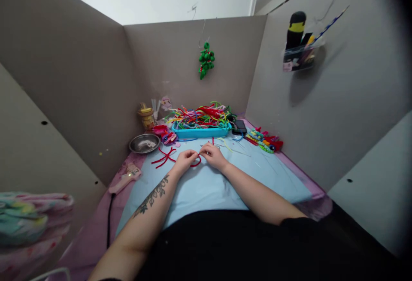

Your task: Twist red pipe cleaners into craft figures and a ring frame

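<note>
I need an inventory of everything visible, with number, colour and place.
Curved strip: 1, red, centre
Crossed strips: several, red, left of centre
Tray: 1, blue, back
Heaped strips: many, multicoloured, in tray
Bowl: 1, silver, left
Jar: 1, yellowish, behind bowl
Smaller pile: 1, red and purple, beside bowl
Corded tool: 1, pink, left edge
Blurred object: 1, black, beside tray
Larger pile: 1, multicoloured, right
Hanging ornament: 1, mostly green, back wall
Holder: 1, clear, right wall
Cloth: 1, multicoloured, lower left
Cover: 1, light blue, beneath crossed strips
Sheet: 1, pink, beneath cover
Left hand: 1, bare, at curved strip
Right hand: 1, bare, at curved strip
</note>
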A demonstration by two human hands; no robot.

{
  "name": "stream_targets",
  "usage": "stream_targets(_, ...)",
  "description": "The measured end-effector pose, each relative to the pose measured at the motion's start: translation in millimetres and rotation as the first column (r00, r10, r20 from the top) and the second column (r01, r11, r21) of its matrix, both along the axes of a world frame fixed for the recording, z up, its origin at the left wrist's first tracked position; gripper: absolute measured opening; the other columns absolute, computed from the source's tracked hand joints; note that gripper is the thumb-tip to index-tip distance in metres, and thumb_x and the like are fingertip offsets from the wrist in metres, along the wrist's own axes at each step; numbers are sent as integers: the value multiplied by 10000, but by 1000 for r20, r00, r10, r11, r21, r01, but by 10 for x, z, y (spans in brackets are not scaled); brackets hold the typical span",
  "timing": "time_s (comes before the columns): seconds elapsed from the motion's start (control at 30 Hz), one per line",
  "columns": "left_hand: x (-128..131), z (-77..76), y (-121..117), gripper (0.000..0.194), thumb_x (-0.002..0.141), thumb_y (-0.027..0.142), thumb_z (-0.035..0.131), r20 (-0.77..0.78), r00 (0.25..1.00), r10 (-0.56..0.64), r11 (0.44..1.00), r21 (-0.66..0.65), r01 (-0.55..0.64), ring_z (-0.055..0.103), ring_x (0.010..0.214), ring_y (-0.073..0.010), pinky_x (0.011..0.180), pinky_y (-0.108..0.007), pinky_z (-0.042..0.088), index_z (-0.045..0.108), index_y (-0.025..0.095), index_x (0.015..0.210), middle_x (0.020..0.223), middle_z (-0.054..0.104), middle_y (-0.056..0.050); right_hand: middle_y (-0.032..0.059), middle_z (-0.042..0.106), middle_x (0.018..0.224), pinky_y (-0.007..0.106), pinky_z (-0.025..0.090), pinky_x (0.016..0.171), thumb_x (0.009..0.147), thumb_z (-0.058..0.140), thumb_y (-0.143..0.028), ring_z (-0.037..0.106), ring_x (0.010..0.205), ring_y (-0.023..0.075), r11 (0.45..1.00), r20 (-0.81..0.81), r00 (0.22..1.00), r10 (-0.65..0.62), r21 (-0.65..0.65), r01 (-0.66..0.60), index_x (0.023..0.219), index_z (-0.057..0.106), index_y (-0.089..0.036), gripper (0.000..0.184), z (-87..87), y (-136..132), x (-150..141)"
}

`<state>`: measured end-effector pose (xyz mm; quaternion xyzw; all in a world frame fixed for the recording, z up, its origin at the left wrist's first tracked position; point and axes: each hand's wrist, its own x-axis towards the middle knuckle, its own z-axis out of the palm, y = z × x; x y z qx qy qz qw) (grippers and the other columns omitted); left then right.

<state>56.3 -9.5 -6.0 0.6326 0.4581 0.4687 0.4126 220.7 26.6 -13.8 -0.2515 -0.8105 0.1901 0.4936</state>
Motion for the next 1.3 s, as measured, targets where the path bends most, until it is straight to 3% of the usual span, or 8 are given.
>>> stream_targets(0.13,3,-8,-17,223,765,352,533,-162,984,72,988,144,-49,493,573,-110,565,-223,381,596,145,709,609,573,14,40,570,812,269,427,690,788,546,-156,529,760,147,999,13,999,-34,11,34,787,626,-186,86,-20,-26,-22)
stream_targets(0.3,-6,-15,-45,190,814,291,481,-286,928,239,907,406,-109,527,655,-128,633,-237,402,605,161,751,697,608,-12,25,572,740,268,413,686,787,552,-187,515,723,145,997,27,997,-69,-26,70,746,623,-183,81,18,-65,-70)
stream_targets(0.53,-20,52,-116,177,844,274,454,-371,837,402,813,565,-140,529,683,-142,658,-255,409,598,175,816,747,599,-29,-11,546,639,236,374,584,748,545,-248,484,615,122,953,-18,999,-28,-303,21,656,565,-160,129,202,-7,-244)
stream_targets(0.67,2,90,-187,180,856,266,437,-406,788,462,800,575,-173,546,717,-154,661,-261,412,595,182,832,787,612,-39,-37,480,570,225,336,546,732,511,-242,441,574,115,915,-44,995,-86,-398,62,591,490,-169,161,227,10,-327)
stream_targets(0.83,-20,81,-255,177,855,242,431,-392,788,475,795,575,-194,559,757,-161,698,-270,418,596,184,830,806,624,-46,-24,488,598,238,337,584,764,473,-224,451,617,131,946,-21,993,-120,-307,108,600,480,-177,171,146,-77,-346)
stream_targets(1.03,-55,38,-202,179,832,268,463,-352,869,349,858,492,-146,538,650,-135,631,-246,411,611,178,788,739,622,-27,-1,497,691,251,336,628,789,440,-137,455,683,143,983,12,994,-109,-149,109,661,481,-183,142,85,-119,-304)
stream_targets(1.3,-96,17,-118,210,792,317,506,-257,950,175,942,324,-86,533,640,-135,610,-229,398,625,158,723,678,625,-14,-8,471,679,246,321,629,789,449,-115,439,670,136,982,54,995,-89,-160,96,644,457,-181,159,139,-154,-256)
